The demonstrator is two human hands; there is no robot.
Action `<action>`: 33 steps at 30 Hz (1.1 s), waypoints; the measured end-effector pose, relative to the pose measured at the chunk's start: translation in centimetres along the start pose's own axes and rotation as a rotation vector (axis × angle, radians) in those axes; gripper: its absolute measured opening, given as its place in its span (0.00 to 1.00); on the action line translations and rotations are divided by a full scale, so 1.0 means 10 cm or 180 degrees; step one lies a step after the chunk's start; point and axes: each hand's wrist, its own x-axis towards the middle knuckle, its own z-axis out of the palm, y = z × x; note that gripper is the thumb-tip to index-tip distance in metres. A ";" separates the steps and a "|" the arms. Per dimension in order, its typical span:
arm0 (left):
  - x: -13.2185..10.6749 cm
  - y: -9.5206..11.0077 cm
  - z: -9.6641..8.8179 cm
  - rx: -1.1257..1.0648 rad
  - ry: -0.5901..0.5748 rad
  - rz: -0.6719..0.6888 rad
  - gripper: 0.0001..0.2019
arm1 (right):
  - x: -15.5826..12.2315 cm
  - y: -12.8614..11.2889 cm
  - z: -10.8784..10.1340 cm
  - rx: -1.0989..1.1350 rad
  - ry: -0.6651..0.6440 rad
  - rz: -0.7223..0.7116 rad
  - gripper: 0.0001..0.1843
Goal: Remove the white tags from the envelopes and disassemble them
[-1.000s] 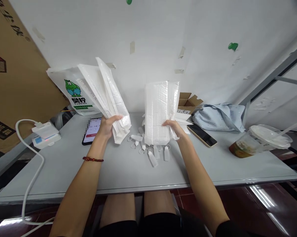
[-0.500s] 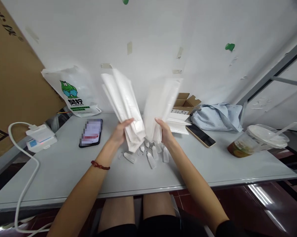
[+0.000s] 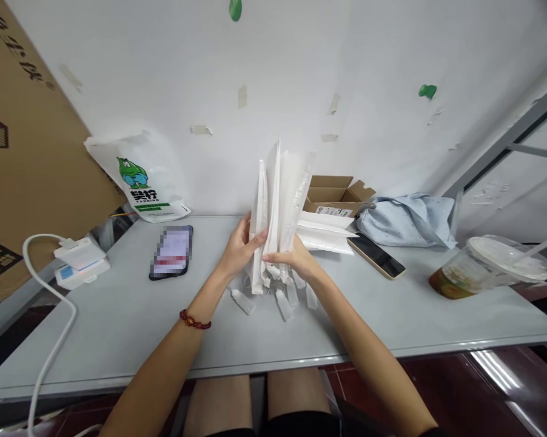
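Between my two hands stands an upright bundle of white folded packets (image 3: 273,206), paper or thin plastic, pressed side by side. My left hand (image 3: 241,249) grips its left side, with the thumb over the front. On the other side my right hand (image 3: 296,258) is wrapped round the bundle, its thumb across the lower front; its other fingers are hidden. Just below lie several small white tag-like pieces (image 3: 284,304), some with thin loops. Their exact kind is unclear.
More white folded packets (image 3: 325,233) lie right of my hands, before an open cardboard box (image 3: 332,194). Phones lie left (image 3: 171,252) and right (image 3: 377,256). A cup (image 3: 483,267), a light-blue cloth bag (image 3: 407,218), a white printed bag (image 3: 139,176) and a cabled charger (image 3: 82,261) stand around.
The two separate stacks of white packets have come together into one bundle. My left hand moved right and both hands now press in from the sides.
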 end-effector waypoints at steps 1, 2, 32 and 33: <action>0.00 0.01 -0.02 -0.0051 -0.0069 -0.0031 0.28 | 0.00 -0.01 0.01 0.0038 0.0052 0.0012 0.27; 0.01 0.01 -0.04 -0.0090 -0.0128 -0.0083 0.29 | 0.01 -0.01 0.01 0.0059 0.0120 0.0022 0.27; 0.07 0.06 -0.22 0.0440 0.0690 -0.0122 0.21 | 0.00 0.09 0.03 -0.0777 0.1689 0.0160 0.19; 0.08 0.10 -0.24 0.0233 0.0910 -0.0027 0.19 | 0.00 0.07 0.01 -0.0712 0.1726 0.0212 0.18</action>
